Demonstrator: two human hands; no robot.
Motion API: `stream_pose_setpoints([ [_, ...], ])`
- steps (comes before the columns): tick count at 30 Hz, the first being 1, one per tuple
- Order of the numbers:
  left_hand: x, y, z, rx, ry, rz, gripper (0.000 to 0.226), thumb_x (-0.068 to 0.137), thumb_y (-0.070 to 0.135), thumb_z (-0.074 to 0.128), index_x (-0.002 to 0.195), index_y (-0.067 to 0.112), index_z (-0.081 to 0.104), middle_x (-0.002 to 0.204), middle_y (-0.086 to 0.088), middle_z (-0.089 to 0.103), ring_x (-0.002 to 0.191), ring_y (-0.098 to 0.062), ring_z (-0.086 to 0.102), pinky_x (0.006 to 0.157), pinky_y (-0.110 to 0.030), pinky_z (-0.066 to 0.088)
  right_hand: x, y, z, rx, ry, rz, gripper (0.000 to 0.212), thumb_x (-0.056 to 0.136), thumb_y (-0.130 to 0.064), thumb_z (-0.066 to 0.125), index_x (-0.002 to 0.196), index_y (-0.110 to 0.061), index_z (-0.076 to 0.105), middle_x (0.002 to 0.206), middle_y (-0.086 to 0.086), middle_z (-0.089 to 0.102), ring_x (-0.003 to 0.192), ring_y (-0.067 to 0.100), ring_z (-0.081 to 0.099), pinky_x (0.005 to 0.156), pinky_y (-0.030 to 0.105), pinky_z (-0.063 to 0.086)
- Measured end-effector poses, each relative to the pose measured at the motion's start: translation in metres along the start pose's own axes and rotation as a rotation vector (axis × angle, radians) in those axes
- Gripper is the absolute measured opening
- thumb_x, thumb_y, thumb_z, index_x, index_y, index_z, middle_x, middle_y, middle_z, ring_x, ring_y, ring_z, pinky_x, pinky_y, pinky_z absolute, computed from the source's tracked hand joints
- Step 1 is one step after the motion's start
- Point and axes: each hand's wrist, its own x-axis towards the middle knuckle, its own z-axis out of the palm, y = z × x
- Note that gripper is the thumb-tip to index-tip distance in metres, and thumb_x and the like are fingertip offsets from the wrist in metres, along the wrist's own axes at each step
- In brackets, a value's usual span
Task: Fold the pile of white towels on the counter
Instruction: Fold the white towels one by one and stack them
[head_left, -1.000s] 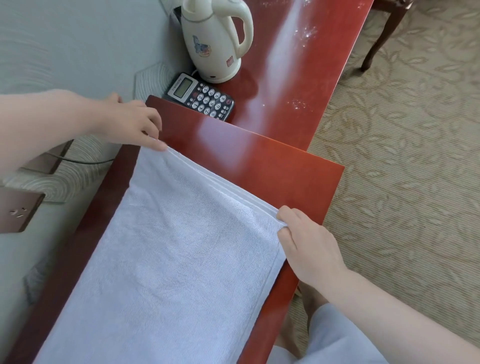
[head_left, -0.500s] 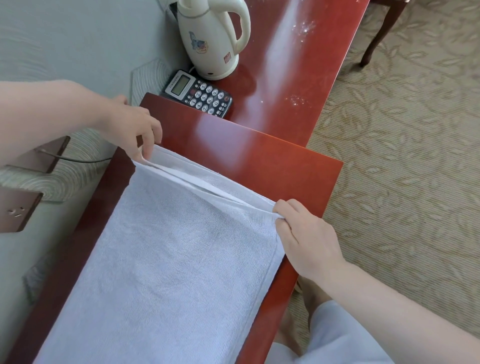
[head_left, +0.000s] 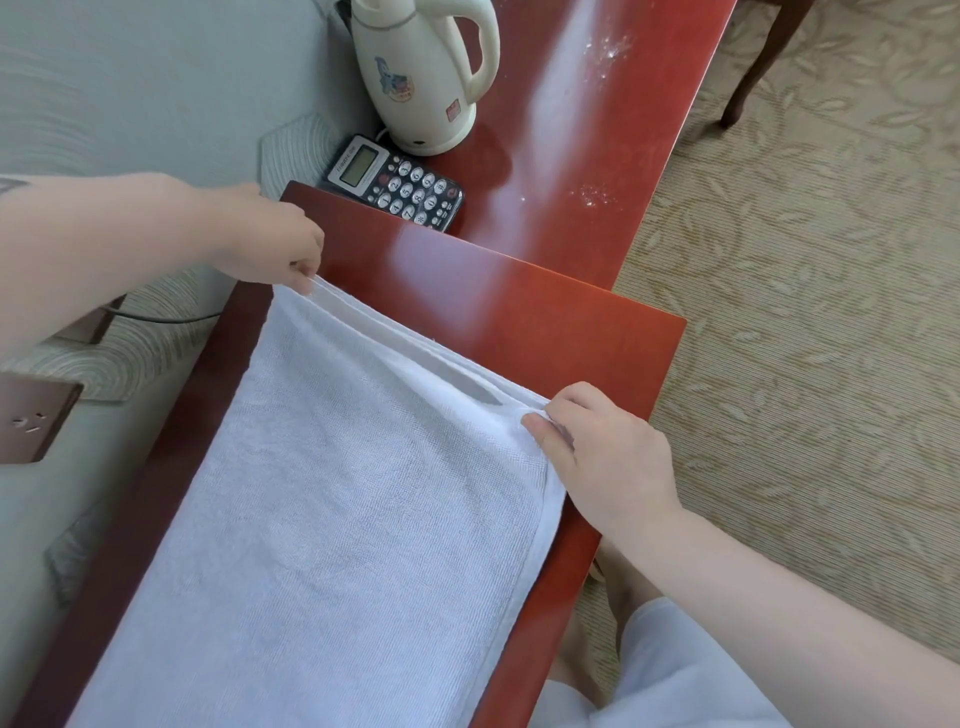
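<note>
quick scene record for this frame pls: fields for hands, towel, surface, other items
left hand: pinches the far left corner of the top towel layer
right hand: pinches the far right corner of the same layer
towels: white, stacked flat; top layer's far edge lifted slightly off the ones below
counter: glossy red-brown wood, bare beyond the towels
kettle: cream, upright, on the lower surface behind
phone keypad: black, partly tucked under the counter edge

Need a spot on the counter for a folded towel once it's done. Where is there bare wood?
Bare wood lies on the raised counter between the towel's far edge and the step, and on the lower counter right of the kettle. Crowded: the corner holding kettle and phone keypad. The left hand and right hand pinch the towel's far corners.
</note>
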Motion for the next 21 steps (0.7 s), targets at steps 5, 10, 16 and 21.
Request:
stream_pose_setpoints([
  [5,-0.003,-0.001,0.004,-0.024,-0.002,-0.017,0.012,0.099,0.050,0.045,0.090,0.045,0.051,0.107,0.026,0.045,0.105,-0.003,0.043,0.088,-0.030,0.035,-0.003,0.003,-0.002,0.090,-0.025,0.131,0.035,0.094,-0.041,0.057,0.063,-0.027,0.064,0.107,-0.021,0.063,0.084,0.010,0.062,0.057,0.023,0.034],
  [10,-0.007,0.000,0.001,-0.147,0.011,-0.059,0.015,0.097,0.048,0.050,0.084,0.044,0.055,0.109,0.025,0.052,0.106,-0.005,0.051,0.092,-0.032,0.042,0.004,-0.002,0.002,0.126,-0.079,0.251,0.038,0.089,-0.047,0.056,0.057,-0.027,0.057,0.105,-0.024,0.058,0.085,0.008,0.058,0.060,0.024,0.031],
  [16,-0.005,-0.003,0.006,-0.306,-0.040,-0.095,0.023,0.102,0.034,0.043,0.116,0.033,0.061,0.128,0.016,0.055,0.120,-0.011,0.050,0.095,-0.030,0.034,0.012,-0.007,0.003,0.205,-0.123,0.213,0.025,0.087,-0.057,0.057,0.089,-0.033,0.062,0.106,-0.019,0.053,0.085,0.012,0.057,0.065,0.028,0.035],
  [21,-0.012,-0.009,0.011,-0.373,-0.029,-0.081,0.023,0.099,0.024,0.046,0.115,0.029,0.062,0.118,0.012,0.062,0.111,-0.014,0.055,0.097,-0.034,0.038,0.013,0.007,-0.001,0.211,-0.099,0.155,0.020,0.084,-0.030,0.061,0.072,-0.026,0.045,0.082,-0.007,0.049,0.071,0.018,0.051,0.058,0.031,0.037],
])
